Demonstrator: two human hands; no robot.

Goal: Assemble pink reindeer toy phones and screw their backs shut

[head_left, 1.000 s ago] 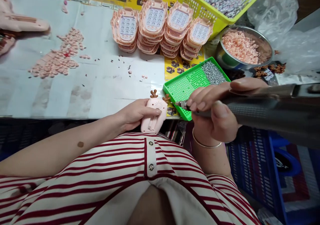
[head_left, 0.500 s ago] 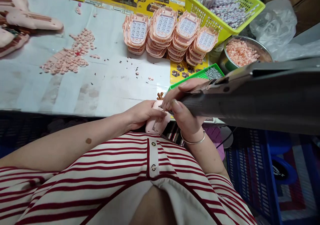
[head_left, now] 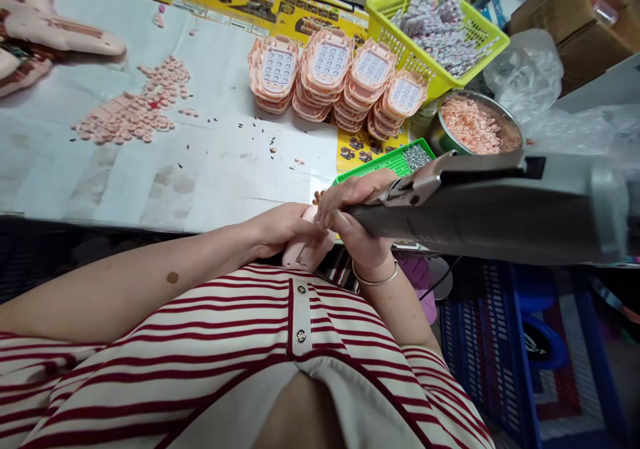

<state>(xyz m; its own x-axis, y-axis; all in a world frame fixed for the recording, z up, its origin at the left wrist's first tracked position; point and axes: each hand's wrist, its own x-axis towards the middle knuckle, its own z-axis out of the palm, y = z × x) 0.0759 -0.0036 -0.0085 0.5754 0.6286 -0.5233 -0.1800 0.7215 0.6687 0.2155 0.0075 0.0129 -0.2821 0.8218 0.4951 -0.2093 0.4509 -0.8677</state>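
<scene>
- At the table's [head_left: 150, 189] near edge, left hand [head_left: 280, 229] is gripping a pink toy phone [head_left: 307, 249], no writing legible.
- Right hand [head_left: 357, 219] is clasping a grey electric screwdriver [head_left: 480, 212], its long axis pointing toward nine o'clock, tip at the phone.

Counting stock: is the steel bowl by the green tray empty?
No, the steel bowl holds a heap of small pink parts.

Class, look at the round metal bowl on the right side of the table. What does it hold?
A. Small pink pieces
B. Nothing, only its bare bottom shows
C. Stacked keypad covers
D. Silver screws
A. The metal bowl is heaped with small pink pieces; the silver screws lie in the green tray beside it, and the keypad covers stand in stacks on the table.
</scene>
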